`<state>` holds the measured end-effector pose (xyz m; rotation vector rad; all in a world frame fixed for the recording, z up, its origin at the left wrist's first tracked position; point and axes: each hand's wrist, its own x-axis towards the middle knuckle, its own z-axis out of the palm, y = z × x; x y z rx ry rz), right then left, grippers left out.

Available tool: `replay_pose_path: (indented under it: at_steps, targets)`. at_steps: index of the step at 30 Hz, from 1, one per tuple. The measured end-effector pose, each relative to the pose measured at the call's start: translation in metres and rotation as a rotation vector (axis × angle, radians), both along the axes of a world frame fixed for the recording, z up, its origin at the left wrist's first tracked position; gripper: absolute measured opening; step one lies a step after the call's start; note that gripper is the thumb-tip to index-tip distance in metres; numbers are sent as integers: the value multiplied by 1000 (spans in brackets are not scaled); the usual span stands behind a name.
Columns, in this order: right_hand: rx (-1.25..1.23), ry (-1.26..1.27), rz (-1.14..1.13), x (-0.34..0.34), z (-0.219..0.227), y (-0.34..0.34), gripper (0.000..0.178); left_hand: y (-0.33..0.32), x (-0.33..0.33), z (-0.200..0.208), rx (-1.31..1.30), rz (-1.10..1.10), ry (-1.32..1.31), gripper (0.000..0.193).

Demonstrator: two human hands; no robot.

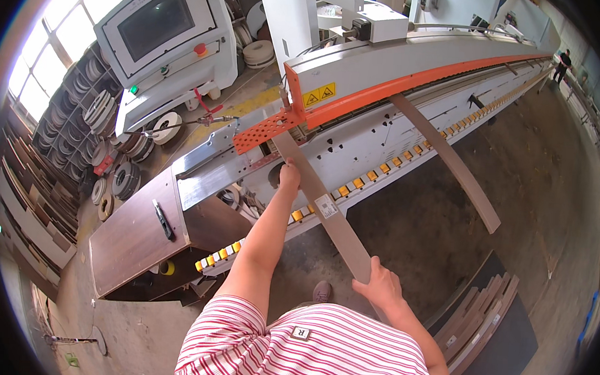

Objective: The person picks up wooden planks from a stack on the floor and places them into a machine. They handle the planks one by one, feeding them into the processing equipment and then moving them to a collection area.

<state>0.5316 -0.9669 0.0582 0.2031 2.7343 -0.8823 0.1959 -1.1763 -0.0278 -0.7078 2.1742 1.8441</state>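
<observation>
A long narrow brown panel strip (326, 209) lies slanted across the infeed of a long grey and orange edge-banding machine (386, 90). My left hand (289, 175) presses on the strip's far end, near the perforated orange guard (265, 133). My right hand (378, 285) grips the near end of the same strip. A white label is stuck on the strip's middle. A second brown strip (447, 158) rides further along the machine's yellow-padded conveyor track, sticking out toward the floor.
A control cabinet with a screen (162, 34) stands at the back left, with shelves of edge-band rolls (93, 115). A brown table (134, 236) with a black tool sits on the left. Stacked strips (476, 326) lie on the floor right. Another person (563, 64) stands far away.
</observation>
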Motion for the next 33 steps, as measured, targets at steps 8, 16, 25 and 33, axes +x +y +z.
replay_pose_path:
  at_steps: [8,16,25,33]
  targets:
    - [-25,-75,31,-6,2,-4,64,-1,-10,-11,-446,-29,167,60]
    - [-38,-108,30,-13,-1,1,69,6,-13,-14,-521,-52,190,58]
    - [23,-82,0,-31,7,45,69,51,-45,-36,-614,-130,316,56]
    - [28,305,-204,-38,3,88,58,77,-110,-37,-1175,-609,567,29]
